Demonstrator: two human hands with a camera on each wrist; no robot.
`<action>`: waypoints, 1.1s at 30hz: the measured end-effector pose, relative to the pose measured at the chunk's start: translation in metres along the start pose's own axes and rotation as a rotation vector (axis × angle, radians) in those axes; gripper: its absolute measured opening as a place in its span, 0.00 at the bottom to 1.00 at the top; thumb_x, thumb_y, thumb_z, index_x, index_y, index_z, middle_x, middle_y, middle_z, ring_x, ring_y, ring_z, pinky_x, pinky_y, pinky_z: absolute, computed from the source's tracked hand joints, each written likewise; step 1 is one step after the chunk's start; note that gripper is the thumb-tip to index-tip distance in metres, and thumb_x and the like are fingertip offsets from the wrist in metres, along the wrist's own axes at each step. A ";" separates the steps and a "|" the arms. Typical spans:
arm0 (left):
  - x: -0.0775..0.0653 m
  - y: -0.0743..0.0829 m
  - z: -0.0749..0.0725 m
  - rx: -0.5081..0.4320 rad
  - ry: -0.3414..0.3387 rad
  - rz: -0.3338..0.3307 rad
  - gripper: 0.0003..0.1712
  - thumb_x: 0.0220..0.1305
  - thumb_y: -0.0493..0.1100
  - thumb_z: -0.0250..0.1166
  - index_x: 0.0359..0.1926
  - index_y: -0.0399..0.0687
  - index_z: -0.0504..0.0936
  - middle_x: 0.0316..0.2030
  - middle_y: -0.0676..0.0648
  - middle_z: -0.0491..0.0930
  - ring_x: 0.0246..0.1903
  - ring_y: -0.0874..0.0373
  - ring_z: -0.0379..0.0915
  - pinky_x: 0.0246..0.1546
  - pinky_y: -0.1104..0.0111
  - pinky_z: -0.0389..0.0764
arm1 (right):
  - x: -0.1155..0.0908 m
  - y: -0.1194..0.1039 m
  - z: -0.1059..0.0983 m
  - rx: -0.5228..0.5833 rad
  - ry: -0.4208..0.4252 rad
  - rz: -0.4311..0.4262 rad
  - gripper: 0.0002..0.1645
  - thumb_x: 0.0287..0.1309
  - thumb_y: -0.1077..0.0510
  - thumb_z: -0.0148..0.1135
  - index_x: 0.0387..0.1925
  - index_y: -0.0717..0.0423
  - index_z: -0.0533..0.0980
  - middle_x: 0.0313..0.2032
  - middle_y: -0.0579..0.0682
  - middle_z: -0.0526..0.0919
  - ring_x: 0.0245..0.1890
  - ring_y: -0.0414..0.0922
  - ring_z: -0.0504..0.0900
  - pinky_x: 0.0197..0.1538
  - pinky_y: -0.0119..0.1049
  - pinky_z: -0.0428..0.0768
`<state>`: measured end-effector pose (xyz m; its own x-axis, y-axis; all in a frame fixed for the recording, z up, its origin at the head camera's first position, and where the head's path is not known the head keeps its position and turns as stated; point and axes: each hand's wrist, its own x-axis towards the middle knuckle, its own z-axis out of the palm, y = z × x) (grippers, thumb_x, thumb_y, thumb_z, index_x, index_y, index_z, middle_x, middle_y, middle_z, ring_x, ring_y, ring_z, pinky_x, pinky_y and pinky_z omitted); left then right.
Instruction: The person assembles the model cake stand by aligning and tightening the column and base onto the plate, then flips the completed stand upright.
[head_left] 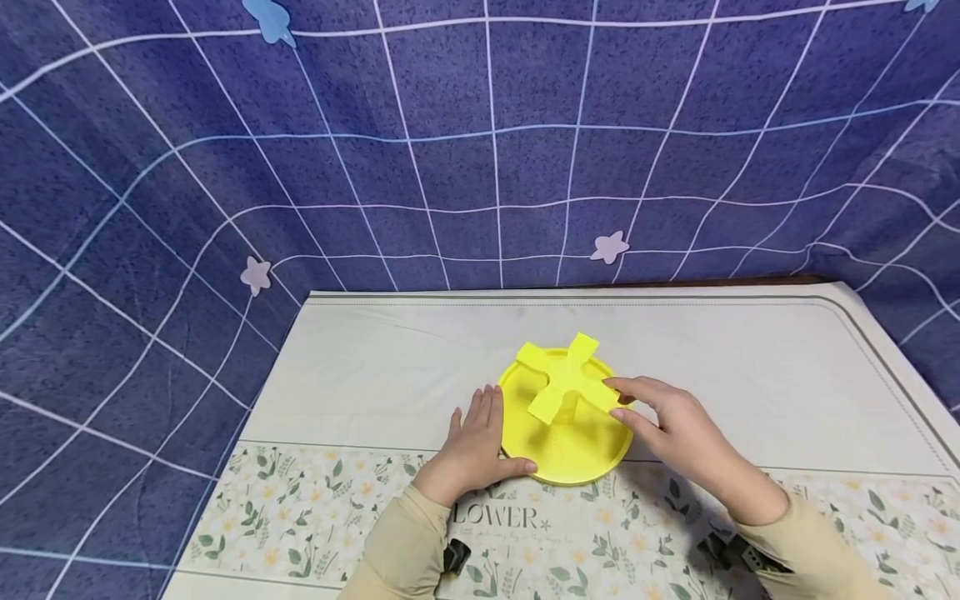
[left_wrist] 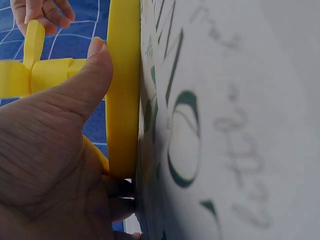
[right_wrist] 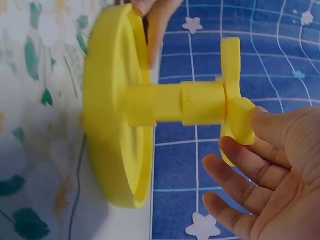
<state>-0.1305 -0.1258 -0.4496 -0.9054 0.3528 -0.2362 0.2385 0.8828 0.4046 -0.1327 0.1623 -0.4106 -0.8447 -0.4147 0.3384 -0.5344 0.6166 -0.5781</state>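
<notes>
We see a yellow round dish [head_left: 596,450] lying on the table [head_left: 375,358], a little right of the middle, its near edge reaching over the floral band [head_left: 285,508] of the white covering. From the dish's centre rises a yellow post [right_wrist: 167,104], plainest in the right wrist view, and at its top sits a yellow cross piece [head_left: 567,379] with four arms, raised clear of the dish floor. Our left hand [head_left: 476,450] is unclenched at the dish's left side: its straight fingers lie along the rim, pointing far, and the thumb rests against the near-left rim. Our right hand [head_left: 682,429] comes in from the right and pinches the near-right arm of the cross piece between thumb and forefinger; in the right wrist view its other fingers bend loosely beside it, apart from the post. We wear beige sleeves [head_left: 408,533], with dark fittings [head_left: 454,557] at both wrists. Near our left sleeve, the covering carries dark lettering [head_left: 510,517], partly hidden. Beyond the table's far edge and along its left side hangs a blue curtain [head_left: 427,92] with pale grid lines and star shapes [head_left: 610,247].
</notes>
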 end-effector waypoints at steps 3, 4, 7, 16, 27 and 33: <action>0.000 0.001 -0.001 -0.006 -0.002 -0.002 0.68 0.56 0.71 0.64 0.75 0.32 0.37 0.75 0.35 0.36 0.74 0.42 0.30 0.69 0.42 0.39 | -0.001 -0.004 0.005 -0.045 0.023 -0.035 0.22 0.59 0.58 0.68 0.55 0.58 0.78 0.48 0.50 0.84 0.47 0.48 0.82 0.45 0.47 0.81; -0.001 0.001 -0.001 -0.007 -0.002 -0.002 0.68 0.56 0.70 0.64 0.75 0.32 0.37 0.75 0.35 0.35 0.74 0.42 0.30 0.69 0.42 0.39 | -0.001 -0.005 0.007 -0.065 0.034 -0.049 0.22 0.58 0.57 0.69 0.54 0.57 0.79 0.46 0.49 0.84 0.45 0.47 0.83 0.43 0.45 0.81; -0.001 0.002 -0.003 -0.010 -0.001 -0.003 0.68 0.55 0.70 0.64 0.75 0.32 0.37 0.75 0.35 0.35 0.74 0.42 0.30 0.69 0.42 0.39 | 0.002 -0.010 0.013 -0.119 0.070 -0.098 0.21 0.54 0.54 0.72 0.48 0.57 0.81 0.41 0.47 0.85 0.38 0.43 0.83 0.39 0.42 0.81; 0.000 0.001 0.000 0.012 0.001 -0.002 0.68 0.56 0.71 0.63 0.75 0.32 0.38 0.75 0.35 0.37 0.74 0.41 0.31 0.69 0.42 0.40 | 0.006 -0.020 0.026 -0.222 0.163 -0.193 0.25 0.50 0.44 0.73 0.42 0.58 0.83 0.40 0.52 0.86 0.34 0.46 0.83 0.45 0.49 0.80; -0.002 0.002 0.000 -0.007 -0.002 0.004 0.67 0.57 0.69 0.64 0.75 0.31 0.38 0.75 0.34 0.36 0.74 0.41 0.30 0.69 0.42 0.39 | 0.010 -0.013 0.011 -0.174 0.300 -0.196 0.18 0.50 0.50 0.73 0.40 0.57 0.83 0.41 0.51 0.84 0.43 0.50 0.81 0.44 0.49 0.81; -0.002 0.002 0.000 -0.005 0.000 0.002 0.67 0.57 0.70 0.64 0.75 0.32 0.37 0.75 0.35 0.36 0.74 0.42 0.30 0.69 0.42 0.39 | 0.018 0.001 0.002 -0.117 0.293 -0.122 0.21 0.53 0.61 0.70 0.50 0.58 0.80 0.52 0.56 0.79 0.48 0.53 0.79 0.44 0.52 0.80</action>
<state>-0.1288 -0.1249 -0.4483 -0.9050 0.3545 -0.2354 0.2384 0.8805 0.4097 -0.1487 0.1542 -0.4068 -0.7385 -0.2907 0.6083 -0.6174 0.6541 -0.4370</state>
